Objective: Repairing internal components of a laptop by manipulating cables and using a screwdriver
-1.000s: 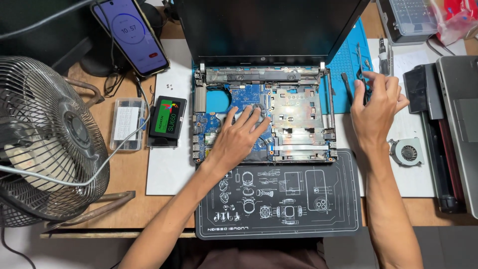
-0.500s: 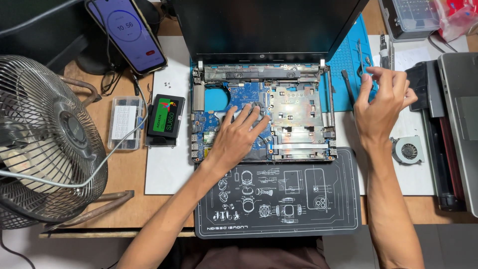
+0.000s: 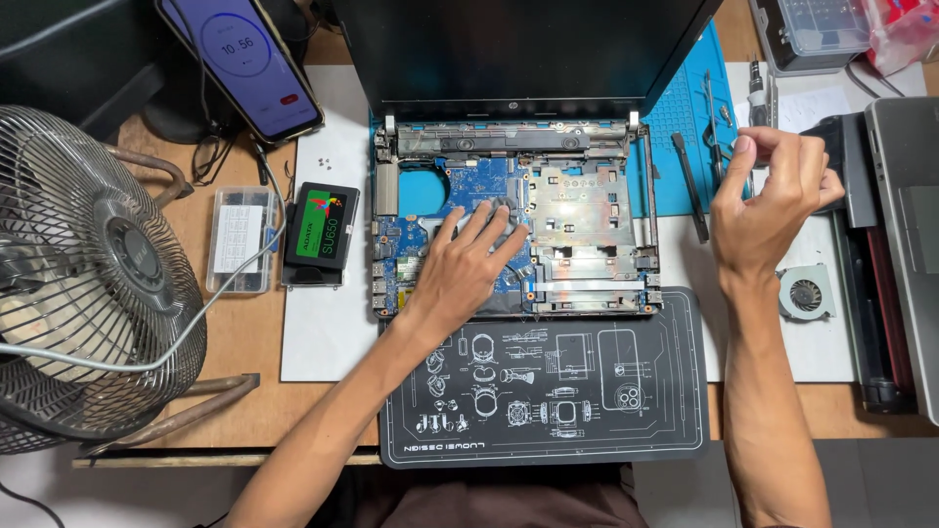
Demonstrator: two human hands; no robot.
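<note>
An opened laptop base [image 3: 587, 210] lies on the desk with its blue motherboard [image 3: 479, 176] and metal frame exposed; its dark lid [image 3: 528, 49] stands up behind. My left hand [image 3: 469, 259] rests flat on the motherboard with the fingers spread and holds nothing. My right hand [image 3: 773, 200] hovers right of the laptop, at the edge of a blue silicone mat [image 3: 675, 147]. Its fingers are curled into a pinch, and I cannot make out what is between them. A black pry tool [image 3: 690, 186] and tweezers [image 3: 717, 127] lie on the blue mat beside that hand.
A black work mat [image 3: 548, 381] lies in front of the laptop. A loose cooling fan [image 3: 807, 293] and a grey laptop [image 3: 910, 225] sit at the right. On the left are a drive [image 3: 321, 235], a clear box [image 3: 240, 240], a phone [image 3: 245, 64] and a desk fan [image 3: 88, 284].
My right hand has drawn back to the right from the tools on the blue mat and risen a little. My left hand has stayed on the motherboard.
</note>
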